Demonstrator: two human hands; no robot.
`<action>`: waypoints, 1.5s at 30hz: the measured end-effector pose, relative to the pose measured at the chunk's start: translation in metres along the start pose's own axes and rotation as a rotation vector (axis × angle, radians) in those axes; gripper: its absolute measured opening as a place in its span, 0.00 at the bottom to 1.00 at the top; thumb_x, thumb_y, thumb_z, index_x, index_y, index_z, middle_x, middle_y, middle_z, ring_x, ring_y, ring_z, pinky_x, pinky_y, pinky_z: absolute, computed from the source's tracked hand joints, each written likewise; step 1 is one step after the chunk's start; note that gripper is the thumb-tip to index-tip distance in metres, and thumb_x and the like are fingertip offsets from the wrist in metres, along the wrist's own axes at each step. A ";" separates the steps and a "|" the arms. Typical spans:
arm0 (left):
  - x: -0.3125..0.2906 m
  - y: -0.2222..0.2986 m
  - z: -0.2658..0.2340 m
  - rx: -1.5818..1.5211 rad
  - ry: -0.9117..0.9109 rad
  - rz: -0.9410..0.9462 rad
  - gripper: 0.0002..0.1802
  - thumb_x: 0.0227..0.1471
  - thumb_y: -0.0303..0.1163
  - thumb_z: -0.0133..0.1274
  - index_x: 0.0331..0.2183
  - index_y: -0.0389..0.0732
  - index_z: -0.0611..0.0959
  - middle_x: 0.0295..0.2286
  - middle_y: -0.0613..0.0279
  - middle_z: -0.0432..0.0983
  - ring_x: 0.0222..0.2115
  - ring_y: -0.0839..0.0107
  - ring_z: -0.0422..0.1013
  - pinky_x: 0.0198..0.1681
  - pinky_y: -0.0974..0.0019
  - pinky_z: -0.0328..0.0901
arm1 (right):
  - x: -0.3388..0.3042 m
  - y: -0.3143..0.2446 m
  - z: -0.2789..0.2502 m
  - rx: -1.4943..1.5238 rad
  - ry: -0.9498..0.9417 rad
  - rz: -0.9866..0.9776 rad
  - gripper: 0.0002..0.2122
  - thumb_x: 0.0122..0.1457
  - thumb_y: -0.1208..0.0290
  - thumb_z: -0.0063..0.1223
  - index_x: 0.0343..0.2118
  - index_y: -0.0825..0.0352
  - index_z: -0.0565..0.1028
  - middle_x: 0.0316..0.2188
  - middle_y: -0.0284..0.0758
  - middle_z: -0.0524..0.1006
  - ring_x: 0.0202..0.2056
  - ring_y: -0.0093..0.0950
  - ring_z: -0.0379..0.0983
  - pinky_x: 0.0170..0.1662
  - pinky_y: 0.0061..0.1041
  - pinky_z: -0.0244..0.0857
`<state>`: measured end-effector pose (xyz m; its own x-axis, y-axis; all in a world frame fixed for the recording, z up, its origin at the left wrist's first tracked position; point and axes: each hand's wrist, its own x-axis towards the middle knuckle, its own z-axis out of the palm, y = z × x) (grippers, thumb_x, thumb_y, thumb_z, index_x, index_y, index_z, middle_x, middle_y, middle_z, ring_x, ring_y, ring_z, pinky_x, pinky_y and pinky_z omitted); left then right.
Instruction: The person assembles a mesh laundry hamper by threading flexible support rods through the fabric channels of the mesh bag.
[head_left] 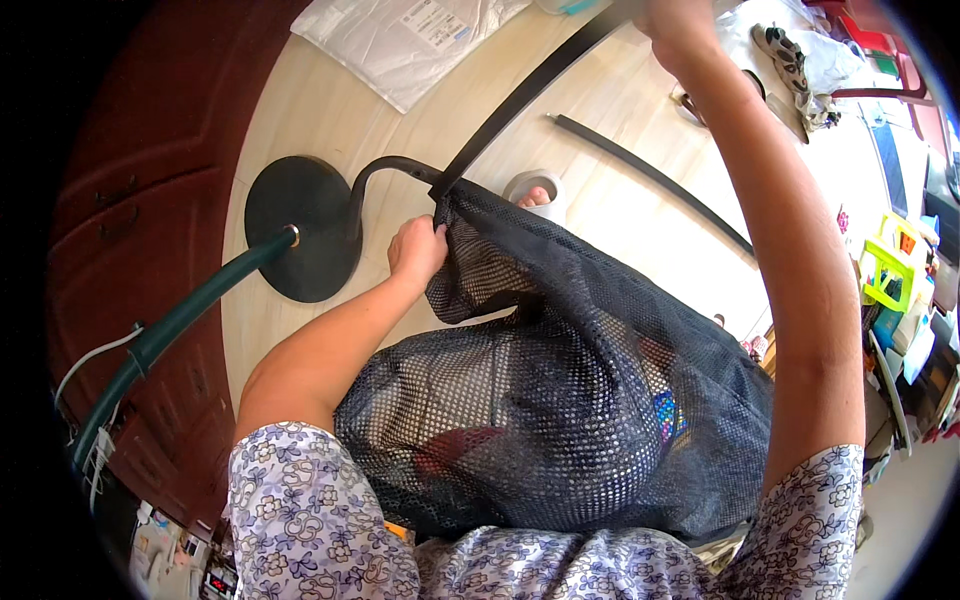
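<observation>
A large black mesh net [590, 400] spreads over my lap, bunched and sagging in folds. My left hand [418, 250] is closed on its upper left edge, pinching the dark hem. From that corner a flat black strip [530, 92] rises up and to the right. My right hand [682, 35], raised at the top edge of the picture, is closed on the strip's upper end; its fingers are partly cut off and blurred. A narrow black band [395, 163] curls leftward from the same corner toward the round base.
A dark green pole [190, 300] stands in a round black base [300, 262] at left, before reddish-brown cabinets [150, 240]. Another black strip [650, 172] and a plastic-wrapped package [400, 40] lie on the floor. A slippered foot [537, 196] shows beyond the net. Clutter and a yellow-green basket [890, 265] are at right.
</observation>
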<state>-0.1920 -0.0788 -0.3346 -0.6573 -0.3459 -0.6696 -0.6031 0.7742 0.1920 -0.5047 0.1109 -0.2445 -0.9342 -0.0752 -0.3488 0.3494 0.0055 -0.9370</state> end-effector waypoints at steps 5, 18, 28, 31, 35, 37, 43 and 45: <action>-0.002 -0.004 0.007 0.083 0.031 0.084 0.11 0.46 0.33 0.48 0.28 0.34 0.78 0.30 0.46 0.73 0.32 0.49 0.70 0.36 0.53 0.65 | 0.000 0.001 -0.007 0.005 -0.067 -0.046 0.14 0.52 0.55 0.48 0.20 0.60 0.69 0.16 0.28 0.71 0.21 0.20 0.71 0.18 0.16 0.52; 0.002 -0.008 -0.018 0.090 0.033 -0.006 0.11 0.41 0.35 0.55 0.24 0.36 0.78 0.25 0.47 0.74 0.30 0.48 0.71 0.33 0.52 0.65 | 0.010 0.026 -0.041 0.280 -0.094 0.111 0.04 0.49 0.70 0.41 0.23 0.65 0.66 0.18 0.33 0.70 0.23 0.27 0.72 0.14 0.16 0.51; 0.031 -0.026 -0.018 -0.135 -0.072 0.073 0.20 0.40 0.45 0.57 0.22 0.35 0.77 0.20 0.49 0.73 0.24 0.54 0.70 0.28 0.58 0.63 | 0.016 0.040 -0.068 0.292 -0.074 0.100 0.05 0.47 0.70 0.41 0.22 0.66 0.66 0.18 0.36 0.71 0.21 0.28 0.72 0.11 0.17 0.50; 0.041 -0.032 -0.033 -0.551 -0.273 0.045 0.29 0.47 0.56 0.47 0.32 0.36 0.79 0.26 0.55 0.75 0.25 0.66 0.71 0.31 0.63 0.65 | 0.016 0.039 -0.073 0.271 -0.022 0.040 0.08 0.46 0.68 0.43 0.24 0.68 0.67 0.19 0.37 0.72 0.20 0.28 0.71 0.12 0.17 0.52; 0.017 -0.023 -0.104 -0.544 -0.545 -0.114 0.36 0.51 0.62 0.35 0.45 0.39 0.72 0.37 0.56 0.74 0.34 0.63 0.72 0.39 0.64 0.65 | 0.039 0.037 -0.131 0.451 -0.224 0.057 0.11 0.55 0.69 0.43 0.33 0.74 0.67 0.33 0.44 0.73 0.38 0.32 0.70 0.23 0.17 0.56; -0.011 -0.035 -0.137 -0.360 -0.502 -0.079 0.38 0.51 0.61 0.36 0.42 0.33 0.73 0.36 0.52 0.74 0.33 0.63 0.72 0.39 0.63 0.65 | -0.003 0.006 -0.116 0.401 -0.120 0.004 0.11 0.55 0.71 0.41 0.35 0.75 0.68 0.38 0.47 0.72 0.41 0.33 0.68 0.28 0.18 0.57; -0.108 -0.066 -0.183 -0.096 -0.650 0.137 0.36 0.50 0.60 0.39 0.30 0.31 0.80 0.33 0.48 0.75 0.34 0.66 0.72 0.39 0.68 0.64 | -0.058 -0.041 -0.165 0.580 -0.375 -0.053 0.11 0.54 0.75 0.38 0.34 0.78 0.69 0.40 0.50 0.71 0.46 0.37 0.65 0.34 0.24 0.57; -0.138 -0.054 -0.193 -0.116 -0.670 0.179 0.32 0.52 0.57 0.39 0.34 0.34 0.79 0.33 0.53 0.76 0.38 0.68 0.70 0.43 0.70 0.61 | -0.077 -0.052 -0.180 0.611 -0.367 -0.097 0.11 0.54 0.75 0.38 0.34 0.78 0.69 0.39 0.50 0.71 0.47 0.37 0.64 0.35 0.24 0.58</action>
<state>-0.1561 -0.1751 -0.1140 -0.3535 0.2112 -0.9113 -0.5808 0.7141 0.3908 -0.4643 0.2962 -0.1725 -0.9160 -0.3780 -0.1346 0.3445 -0.5692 -0.7465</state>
